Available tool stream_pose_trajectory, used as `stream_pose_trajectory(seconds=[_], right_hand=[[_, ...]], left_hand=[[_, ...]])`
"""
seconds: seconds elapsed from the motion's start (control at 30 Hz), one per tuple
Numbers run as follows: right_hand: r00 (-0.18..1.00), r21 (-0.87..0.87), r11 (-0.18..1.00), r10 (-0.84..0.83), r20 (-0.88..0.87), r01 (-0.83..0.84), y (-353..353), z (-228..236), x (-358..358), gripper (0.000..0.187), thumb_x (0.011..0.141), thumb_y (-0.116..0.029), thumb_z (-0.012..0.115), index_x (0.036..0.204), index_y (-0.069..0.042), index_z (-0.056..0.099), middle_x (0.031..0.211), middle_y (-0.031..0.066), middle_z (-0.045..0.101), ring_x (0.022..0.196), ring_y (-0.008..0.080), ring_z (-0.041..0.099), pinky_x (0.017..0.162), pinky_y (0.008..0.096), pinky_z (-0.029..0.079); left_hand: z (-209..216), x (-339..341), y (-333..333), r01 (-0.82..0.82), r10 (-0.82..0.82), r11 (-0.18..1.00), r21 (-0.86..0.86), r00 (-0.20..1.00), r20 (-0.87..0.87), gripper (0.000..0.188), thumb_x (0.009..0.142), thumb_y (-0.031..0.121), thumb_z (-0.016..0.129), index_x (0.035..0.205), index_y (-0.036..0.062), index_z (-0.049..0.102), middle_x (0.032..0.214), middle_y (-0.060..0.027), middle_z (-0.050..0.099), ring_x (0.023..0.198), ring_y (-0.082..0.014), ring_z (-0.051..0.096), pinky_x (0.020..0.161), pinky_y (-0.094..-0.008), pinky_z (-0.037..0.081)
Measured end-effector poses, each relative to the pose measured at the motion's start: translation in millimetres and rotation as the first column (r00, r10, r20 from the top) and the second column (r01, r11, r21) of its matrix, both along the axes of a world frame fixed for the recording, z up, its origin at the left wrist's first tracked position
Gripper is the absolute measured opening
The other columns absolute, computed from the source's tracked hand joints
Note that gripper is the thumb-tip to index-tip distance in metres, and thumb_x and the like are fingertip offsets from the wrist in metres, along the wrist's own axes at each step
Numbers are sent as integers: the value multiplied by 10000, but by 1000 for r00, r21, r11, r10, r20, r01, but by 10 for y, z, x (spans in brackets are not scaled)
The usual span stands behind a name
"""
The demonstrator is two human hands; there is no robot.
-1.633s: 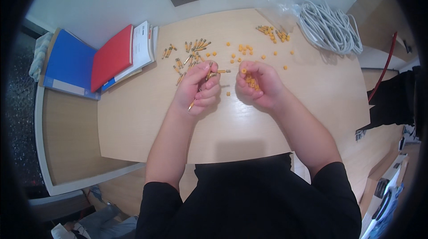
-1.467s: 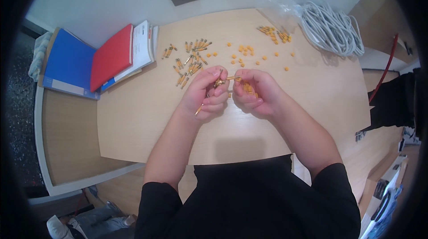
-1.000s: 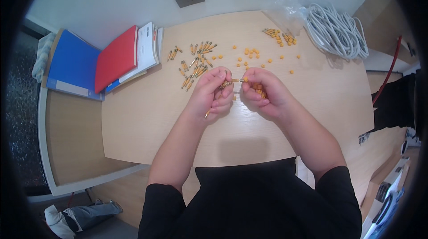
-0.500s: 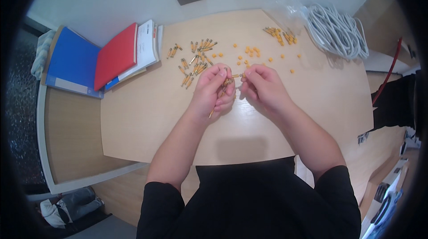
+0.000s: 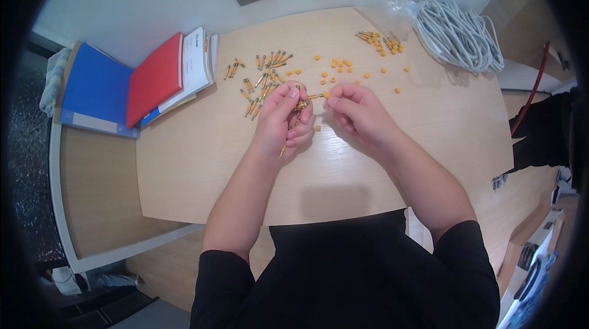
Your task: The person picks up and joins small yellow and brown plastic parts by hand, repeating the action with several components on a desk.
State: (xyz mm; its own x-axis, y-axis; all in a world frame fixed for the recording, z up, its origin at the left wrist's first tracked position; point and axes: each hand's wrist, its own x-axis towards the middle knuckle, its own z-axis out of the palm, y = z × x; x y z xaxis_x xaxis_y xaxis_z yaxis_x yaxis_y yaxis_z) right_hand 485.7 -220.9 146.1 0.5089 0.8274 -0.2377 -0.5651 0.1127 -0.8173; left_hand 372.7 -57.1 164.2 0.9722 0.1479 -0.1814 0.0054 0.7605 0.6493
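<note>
My left hand [image 5: 286,117] is closed around a small bunch of slim yellow pins with metal ends. One pin [image 5: 315,96] sticks out from its fingertips toward my right hand. My right hand [image 5: 363,110] pinches a small yellow cap [image 5: 326,95] at the far end of that pin; whether the cap is fully seated on it I cannot make out. Another pin [image 5: 283,151] pokes out below the left palm. On the table between the hands lies a loose yellow cap [image 5: 318,127]. Beyond them are scattered yellow caps [image 5: 334,63] and, to the left, many similar pins [image 5: 262,86].
More pins with yellow caps [image 5: 392,46] lie at the back right, by a clear plastic bag [image 5: 389,7] and a coiled grey cable [image 5: 457,37]. Blue [image 5: 98,86] and red [image 5: 156,77] folders stand at the left. Dark clothing [image 5: 543,139] of another person shows at right.
My hands have drawn slightly apart, and more of the pin and yellow cap between them shows. A loose yellow cap is now visible on the table between them. The whole view has shifted a little.
</note>
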Motion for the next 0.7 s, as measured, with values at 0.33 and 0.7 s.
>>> stream_pose_trajectory(seconds=[0.33,0.7], right_hand=[[981,-47,997,-52,188,62,41,34,-68,76,1015,-114,595,975,-49,605,674,-56,517,567,31,411,511,227,298],[928,-167,980,-40,371,109,26,29,-10,110,1039,-157,586,995,-57,593,693,-41,509,625,34,419,539,240,335]], left_hand=[[-14,2,-10,46,-44,996,71,999,-25,155,1106,181,435,1032,61,498,707,-98,527,411,-65,298,337,-209,212],[-2,15,-23,70,-68,996,62,997,-27,156,1103,166,438,1014,51,495,687,-93,523,395,-59,285,330,-210,212]])
